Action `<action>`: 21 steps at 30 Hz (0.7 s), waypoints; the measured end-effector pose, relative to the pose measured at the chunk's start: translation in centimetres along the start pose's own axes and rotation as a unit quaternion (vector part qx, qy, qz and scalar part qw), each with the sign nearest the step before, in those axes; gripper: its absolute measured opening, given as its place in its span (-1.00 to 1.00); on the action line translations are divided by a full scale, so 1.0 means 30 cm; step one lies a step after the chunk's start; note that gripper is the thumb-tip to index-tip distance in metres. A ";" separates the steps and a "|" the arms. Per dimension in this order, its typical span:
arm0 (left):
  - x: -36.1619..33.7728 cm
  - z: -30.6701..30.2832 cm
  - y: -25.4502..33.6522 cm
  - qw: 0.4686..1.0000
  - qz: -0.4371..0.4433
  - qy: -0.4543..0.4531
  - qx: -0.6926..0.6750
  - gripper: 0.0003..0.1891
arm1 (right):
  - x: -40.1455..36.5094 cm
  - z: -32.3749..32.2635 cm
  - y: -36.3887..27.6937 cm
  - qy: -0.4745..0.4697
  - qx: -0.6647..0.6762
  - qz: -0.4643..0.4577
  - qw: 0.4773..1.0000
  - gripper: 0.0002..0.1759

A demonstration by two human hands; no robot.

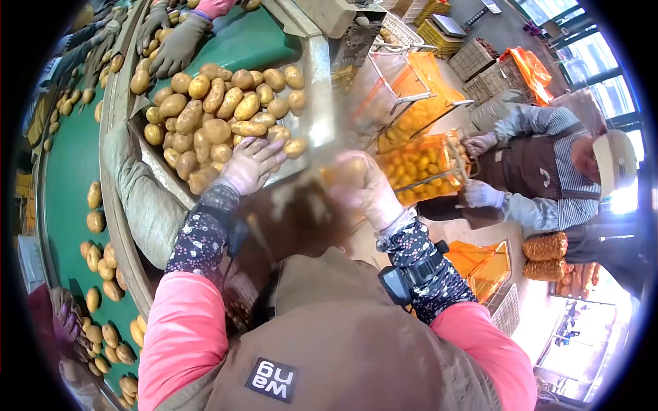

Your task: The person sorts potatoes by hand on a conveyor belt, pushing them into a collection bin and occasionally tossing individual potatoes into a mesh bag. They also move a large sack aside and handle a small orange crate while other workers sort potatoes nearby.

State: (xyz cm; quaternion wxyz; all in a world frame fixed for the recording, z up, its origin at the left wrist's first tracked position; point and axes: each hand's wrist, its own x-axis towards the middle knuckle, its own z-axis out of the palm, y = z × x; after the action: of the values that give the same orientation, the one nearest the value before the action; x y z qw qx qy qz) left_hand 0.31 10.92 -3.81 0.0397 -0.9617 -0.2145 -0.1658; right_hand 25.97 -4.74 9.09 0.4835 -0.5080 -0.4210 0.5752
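Note:
A heap of potatoes [205, 123] lies in a metal tray [320, 89] in front of me. My left hand [252, 166], in a thin pale glove, rests at the near edge of the heap, fingers stretched out and touching potatoes. To the right of the tray, my right hand [370, 192] is curled around a potato [348, 172]; both are smeared by motion. Patterned sleeve covers reach down both my forearms.
Green conveyor belts [65, 205] carrying potatoes run at left and top. Co-workers' gloved hands [179, 46] reach over the belt. At right, a person in a cap holds an orange net bag [421, 168] of potatoes. Crates [473, 60] and filled sacks [545, 257] stand around.

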 end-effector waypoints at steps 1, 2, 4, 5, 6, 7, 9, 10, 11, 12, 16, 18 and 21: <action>0.002 0.002 -0.003 1.000 0.002 0.002 0.001 -0.50 | 0.002 -0.010 0.002 -0.006 0.013 0.004 1.000 -0.33; 0.004 0.004 -0.005 1.000 0.005 0.004 0.001 -0.50 | 0.004 -0.015 0.004 -0.013 0.025 0.009 1.000 -0.30; 0.006 0.008 -0.006 1.000 0.004 0.009 0.004 -0.49 | 0.009 -0.012 0.005 0.004 0.014 0.019 1.000 -0.33; 0.006 0.008 -0.006 1.000 0.004 0.012 0.005 -0.49 | 0.011 -0.012 0.006 0.013 0.008 0.024 1.000 -0.35; 0.006 -0.003 -0.002 1.000 -0.001 0.001 0.001 -0.50 | 0.013 -0.014 0.009 0.015 0.007 0.025 1.000 -0.35; 0.004 -0.018 0.006 1.000 -0.006 -0.009 -0.003 -0.52 | 0.015 -0.019 0.017 0.016 0.005 0.025 1.000 -0.35; 0.019 -0.031 0.012 1.000 -0.008 -0.016 -0.007 -0.55 | 0.027 -0.040 0.041 0.018 0.013 0.013 1.000 -0.35; 0.018 -0.028 0.012 1.000 -0.009 -0.010 -0.006 -0.54 | 0.034 -0.050 0.062 0.016 0.023 0.002 1.000 -0.35; 0.020 -0.026 0.010 1.000 -0.010 -0.009 -0.004 -0.54 | 0.038 -0.062 0.066 0.015 0.031 -0.012 0.999 -0.34; 0.023 -0.027 0.011 1.000 -0.011 -0.009 -0.003 -0.54 | 0.035 -0.072 0.053 0.033 0.031 -0.002 0.999 -0.34; 0.044 -0.041 0.012 1.000 -0.015 -0.015 -0.003 -0.54 | 0.044 -0.127 0.122 0.123 0.058 0.087 0.987 -0.41; 0.061 -0.060 0.019 1.000 -0.007 0.008 0.013 -0.58 | 0.057 -0.210 0.160 0.158 0.067 0.177 0.969 -0.53; 0.082 -0.081 0.028 1.000 0.001 0.008 0.012 -0.62 | 0.179 -0.581 0.239 0.101 0.118 0.064 0.986 -0.85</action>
State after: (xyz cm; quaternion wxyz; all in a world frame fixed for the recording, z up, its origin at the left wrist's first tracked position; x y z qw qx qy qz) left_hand 2.02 10.79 -0.69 0.0533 -0.9600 -0.2155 -0.1706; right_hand 42.24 -0.86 -1.11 0.5428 -0.5288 -0.2657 0.5960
